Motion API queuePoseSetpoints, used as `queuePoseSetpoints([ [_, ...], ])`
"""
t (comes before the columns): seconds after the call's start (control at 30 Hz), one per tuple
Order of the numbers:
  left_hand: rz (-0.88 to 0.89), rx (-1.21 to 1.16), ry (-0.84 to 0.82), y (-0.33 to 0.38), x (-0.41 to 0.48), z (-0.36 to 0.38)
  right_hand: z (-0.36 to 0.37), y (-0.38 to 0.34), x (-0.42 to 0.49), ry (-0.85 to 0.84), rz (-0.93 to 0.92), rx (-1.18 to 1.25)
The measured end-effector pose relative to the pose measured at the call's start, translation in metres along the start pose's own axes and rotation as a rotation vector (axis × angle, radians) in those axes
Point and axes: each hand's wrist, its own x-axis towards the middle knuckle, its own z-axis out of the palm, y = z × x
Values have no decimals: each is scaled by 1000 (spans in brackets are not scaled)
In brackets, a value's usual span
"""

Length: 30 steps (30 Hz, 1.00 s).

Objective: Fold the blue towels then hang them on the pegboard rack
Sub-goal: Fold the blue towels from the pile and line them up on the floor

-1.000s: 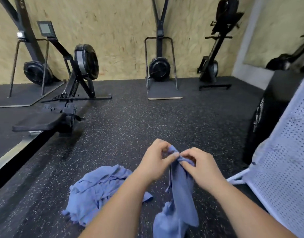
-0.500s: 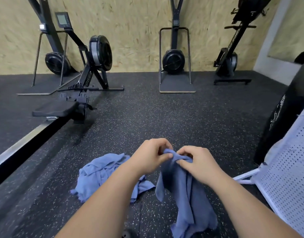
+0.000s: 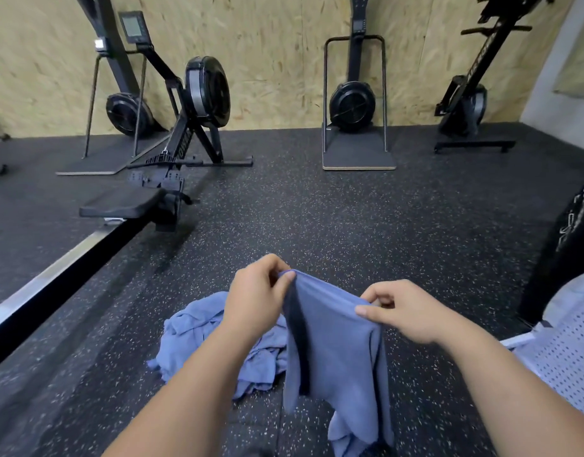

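Soft blue cloth towel (image 3: 337,344) hung unfolded, top edge pinched by left hand (image 3: 257,300) at one corner, right hand (image 3: 404,311) at the other. Crumpled heap of blue towels (image 3: 198,328) lay on black speckled rubber floor (image 3: 350,225) beneath. White perforated pegboard rack (image 3: 567,361) at right, no blue towel seen on it; folding judged barely begun

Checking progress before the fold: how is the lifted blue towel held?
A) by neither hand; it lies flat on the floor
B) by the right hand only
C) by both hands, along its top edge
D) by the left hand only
C: the left hand and the right hand each pinch the top edge of the blue towel, which hangs spread between them.
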Motion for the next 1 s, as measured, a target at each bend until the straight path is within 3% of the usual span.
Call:
queuePoseSetpoints([
  [0.23, -104, 44, 141, -11, 42, 8, -44, 19, 18, 287, 157, -256],
  [0.37, -57, -81, -50, -2, 52, 20, -35, 4, 31, 395, 63, -269],
  [0.5, 113, -148, -325, 20, 49, 39, -7, -17, 46, 319, -69, -186],
  [0.6, 195, -150, -392, 28, 47, 51, 3, -24, 52, 282, -126, -156],
  [0.77, 162, -130, -372, 23, 49, 50, -2, -13, 56, 252, -134, -136],
  [0.87, 106, -95, -214, 21, 53, 44, -7, -3, 55, 188, -101, -120],
  [1.0, -37, -45, -76, 10, 62, 31, -27, 13, 46, 263, -38, -108],
])
